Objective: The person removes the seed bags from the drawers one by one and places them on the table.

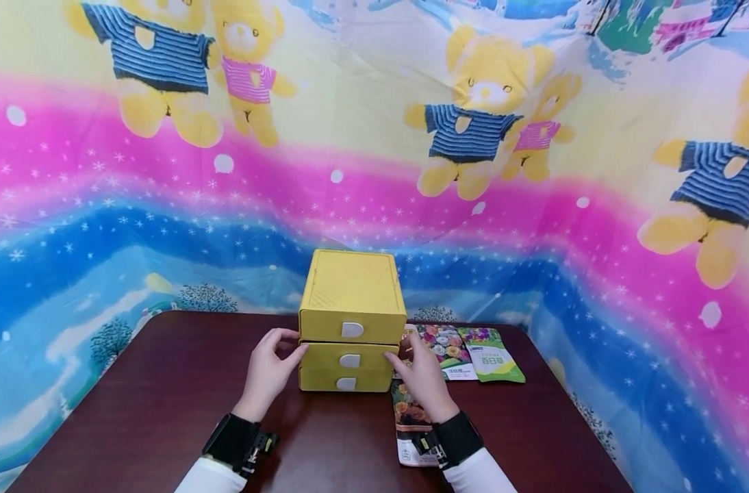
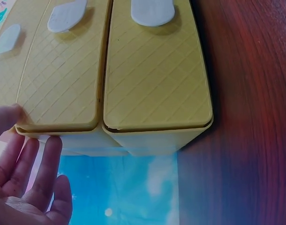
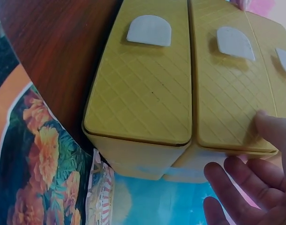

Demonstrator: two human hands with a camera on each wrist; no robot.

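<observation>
A yellow three-drawer storage box (image 1: 352, 281) stands on the table, each drawer front with a white tab handle (image 1: 350, 361). On its left side my left hand (image 1: 270, 366) holds the middle level, thumb on the front's edge and fingertips against the side wall. My right hand (image 1: 424, 376) grips the opposite side the same way, thumb (image 3: 274, 129) on the middle drawer front (image 3: 231, 98). All drawers look pushed in. The top level sits slightly forward of the lower two. In the left wrist view the bottom drawer (image 2: 157, 75) is untouched.
Right of the box lie flower seed packets: a green and white one (image 1: 494, 359), one with pale roses (image 1: 451, 349), and an orange-flowered one (image 1: 405, 404) partly under the right forearm. A patterned curtain (image 1: 350, 137) hangs behind the dark wooden table (image 1: 165, 397).
</observation>
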